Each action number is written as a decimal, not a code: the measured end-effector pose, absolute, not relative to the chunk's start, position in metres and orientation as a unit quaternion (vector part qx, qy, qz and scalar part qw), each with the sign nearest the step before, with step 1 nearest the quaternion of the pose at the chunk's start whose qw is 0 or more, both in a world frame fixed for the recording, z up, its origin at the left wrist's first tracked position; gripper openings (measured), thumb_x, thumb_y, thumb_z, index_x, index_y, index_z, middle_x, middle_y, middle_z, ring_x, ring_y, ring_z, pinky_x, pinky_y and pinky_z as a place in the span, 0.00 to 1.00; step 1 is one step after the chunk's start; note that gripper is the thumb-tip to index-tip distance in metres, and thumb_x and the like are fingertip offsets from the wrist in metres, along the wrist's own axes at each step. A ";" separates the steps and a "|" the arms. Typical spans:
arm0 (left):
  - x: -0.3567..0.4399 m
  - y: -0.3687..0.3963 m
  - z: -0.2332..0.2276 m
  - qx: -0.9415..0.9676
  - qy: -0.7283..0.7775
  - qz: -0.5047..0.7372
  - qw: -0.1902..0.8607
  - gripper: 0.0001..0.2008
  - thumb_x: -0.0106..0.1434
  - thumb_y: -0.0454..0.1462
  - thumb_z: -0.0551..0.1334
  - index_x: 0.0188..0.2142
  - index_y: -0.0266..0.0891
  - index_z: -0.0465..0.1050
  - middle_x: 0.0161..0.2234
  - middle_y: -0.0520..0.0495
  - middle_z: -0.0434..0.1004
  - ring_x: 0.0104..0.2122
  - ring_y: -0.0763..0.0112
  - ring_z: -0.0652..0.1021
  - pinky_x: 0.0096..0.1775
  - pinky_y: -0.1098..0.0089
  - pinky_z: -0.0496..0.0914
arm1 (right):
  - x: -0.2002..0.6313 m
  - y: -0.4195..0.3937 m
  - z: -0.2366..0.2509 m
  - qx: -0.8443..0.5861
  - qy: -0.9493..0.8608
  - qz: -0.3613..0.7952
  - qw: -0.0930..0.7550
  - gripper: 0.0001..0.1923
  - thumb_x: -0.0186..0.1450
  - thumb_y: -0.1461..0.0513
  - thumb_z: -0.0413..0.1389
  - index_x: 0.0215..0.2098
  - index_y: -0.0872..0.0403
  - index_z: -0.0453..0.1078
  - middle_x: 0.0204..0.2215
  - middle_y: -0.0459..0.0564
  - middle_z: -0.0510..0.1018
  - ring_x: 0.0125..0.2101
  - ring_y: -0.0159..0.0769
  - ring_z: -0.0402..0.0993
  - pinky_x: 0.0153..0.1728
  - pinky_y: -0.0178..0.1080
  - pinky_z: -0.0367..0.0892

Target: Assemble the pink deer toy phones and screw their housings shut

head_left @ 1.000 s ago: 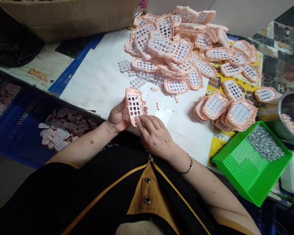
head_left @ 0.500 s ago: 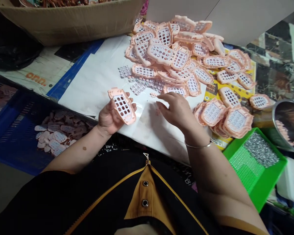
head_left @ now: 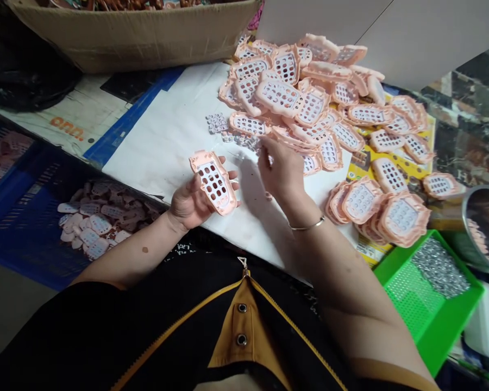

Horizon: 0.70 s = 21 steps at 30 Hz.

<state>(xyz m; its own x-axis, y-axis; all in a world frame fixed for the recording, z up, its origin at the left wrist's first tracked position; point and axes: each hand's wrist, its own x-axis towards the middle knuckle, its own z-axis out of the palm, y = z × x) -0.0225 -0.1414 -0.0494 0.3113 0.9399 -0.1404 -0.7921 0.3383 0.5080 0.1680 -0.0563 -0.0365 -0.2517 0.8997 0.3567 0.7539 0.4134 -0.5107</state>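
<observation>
One pink keypad shell (head_left: 214,183) lies gripped by its edges in the left hand (head_left: 191,201), over the desk's near edge; light, stiff, perforated. The right hand (head_left: 281,168), fingers curled, reaches into small key pads (head_left: 244,140); its hold is unclear.

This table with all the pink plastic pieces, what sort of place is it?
Probably a small assembly workshop. A heap of identical pink keypad shells covers the table, the left hand holds one shell, and a green tray holds small metal parts.

Small assembly workshop: heap of pink plastic casings (head_left: 309,103) on paper-covered bench, cardboard box (head_left: 134,32), parts crates (head_left: 36,217).
</observation>
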 end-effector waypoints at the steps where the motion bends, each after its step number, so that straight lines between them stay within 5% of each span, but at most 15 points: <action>1: -0.022 -0.142 -0.050 0.177 0.208 0.546 0.792 0.40 0.48 0.48 0.75 0.59 0.43 0.69 0.46 0.40 0.82 0.45 0.51 0.83 0.43 0.53 0.79 | 0.173 -0.060 -0.036 -0.535 -0.729 0.193 0.380 0.14 0.68 0.64 0.50 0.45 0.54 0.76 0.34 0.52 0.82 0.35 0.39 0.77 0.42 0.46 0.72; 4: -0.022 -0.142 -0.051 0.183 0.204 0.541 0.795 0.38 0.48 0.48 0.75 0.58 0.42 0.71 0.47 0.40 0.82 0.45 0.52 0.83 0.43 0.53 0.79 | 0.181 -0.074 -0.035 -0.512 -0.543 0.422 0.515 0.09 0.65 0.59 0.56 0.40 0.51 0.77 0.32 0.45 0.82 0.32 0.32 0.79 0.38 0.40 0.75; 9: -0.017 -0.143 -0.051 0.172 0.214 0.525 0.805 0.30 0.56 0.50 0.69 0.55 0.39 0.71 0.45 0.39 0.83 0.43 0.52 0.83 0.44 0.50 0.78 | 0.187 -0.101 -0.037 -0.472 -0.366 0.581 0.553 0.13 0.53 0.56 0.69 0.36 0.50 0.76 0.28 0.40 0.81 0.28 0.30 0.80 0.37 0.38 0.78; 17: 0.002 -0.148 -0.059 0.185 0.214 0.477 0.832 0.29 0.55 0.52 0.70 0.52 0.40 0.74 0.46 0.40 0.82 0.48 0.46 0.81 0.48 0.43 0.75 | 0.172 -0.137 -0.031 -0.424 -0.437 0.515 0.603 0.18 0.57 0.51 0.68 0.43 0.45 0.76 0.39 0.42 0.83 0.38 0.33 0.80 0.42 0.42 0.79; 21: -0.002 -0.150 -0.058 0.217 0.201 0.489 0.821 0.33 0.52 0.52 0.72 0.54 0.41 0.74 0.52 0.39 0.80 0.48 0.46 0.81 0.47 0.44 0.76 | 0.183 -0.138 -0.031 -0.501 -0.446 0.449 0.590 0.12 0.59 0.53 0.64 0.38 0.49 0.75 0.31 0.42 0.81 0.26 0.28 0.75 0.29 0.35 0.75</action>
